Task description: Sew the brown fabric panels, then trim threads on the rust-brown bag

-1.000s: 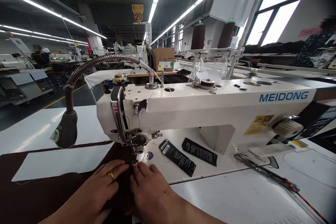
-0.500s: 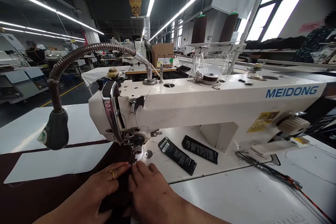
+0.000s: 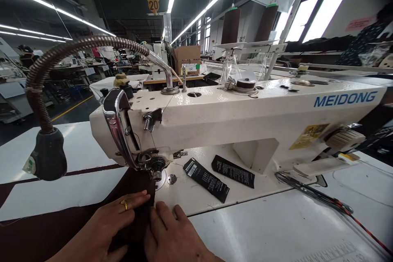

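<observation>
Dark brown fabric (image 3: 136,221) lies under the needle area of a white sewing machine (image 3: 221,127), its edge running toward me. Resting on its top, my left hand (image 3: 107,221), with a gold ring, has its index finger stretched toward the presser area; the hand is open and pressing flat. Close beside it, my right hand (image 3: 172,233) is closed on the fabric's near right edge, fingertips bent and thumb hidden. Both hands are a little in front of the needle plate (image 3: 160,181). Shadow hides the cloth between them.
Two black printed labels (image 3: 206,180) lie on the machine bed. Thread snips (image 3: 313,192) with an orange cord are at right. A bendable lamp (image 3: 47,153) hangs at left above a white panel (image 3: 61,194). Thread cones (image 3: 231,26) stand behind; a person is at far right.
Both hands have drawn back from the needle toward me, and the right hand's fingertips have moved away from the left's. The camera view has shifted slightly. The labels and snips stay put.
</observation>
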`<act>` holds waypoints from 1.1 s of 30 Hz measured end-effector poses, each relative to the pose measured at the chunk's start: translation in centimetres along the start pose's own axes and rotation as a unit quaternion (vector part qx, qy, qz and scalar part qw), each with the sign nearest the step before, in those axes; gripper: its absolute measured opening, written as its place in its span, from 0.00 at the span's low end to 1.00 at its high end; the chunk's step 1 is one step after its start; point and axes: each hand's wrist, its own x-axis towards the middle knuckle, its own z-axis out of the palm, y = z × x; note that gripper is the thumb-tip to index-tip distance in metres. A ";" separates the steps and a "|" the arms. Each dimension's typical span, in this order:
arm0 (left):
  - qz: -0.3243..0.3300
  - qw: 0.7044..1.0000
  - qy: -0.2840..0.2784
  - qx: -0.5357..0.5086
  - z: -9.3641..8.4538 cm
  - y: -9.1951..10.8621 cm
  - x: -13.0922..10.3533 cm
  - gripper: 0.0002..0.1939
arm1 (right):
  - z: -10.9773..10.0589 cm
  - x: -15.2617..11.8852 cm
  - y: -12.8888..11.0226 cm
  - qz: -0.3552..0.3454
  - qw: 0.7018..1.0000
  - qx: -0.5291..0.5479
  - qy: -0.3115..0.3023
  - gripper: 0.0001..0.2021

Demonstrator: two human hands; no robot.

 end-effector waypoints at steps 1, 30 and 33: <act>0.006 1.000 0.013 -0.001 0.0 -0.1 0.0 0.28 | 0.4 -0.1 -0.1 0.009 1.000 0.002 0.014 0.12; 0.003 0.996 -0.037 -0.077 -0.5 0.6 1.0 0.30 | -1.7 0.6 0.8 -0.015 0.998 0.015 -0.056 0.21; 0.011 0.998 -0.028 -0.055 -0.6 0.9 0.9 0.29 | -1.3 0.3 0.6 0.001 0.997 0.022 -0.068 0.18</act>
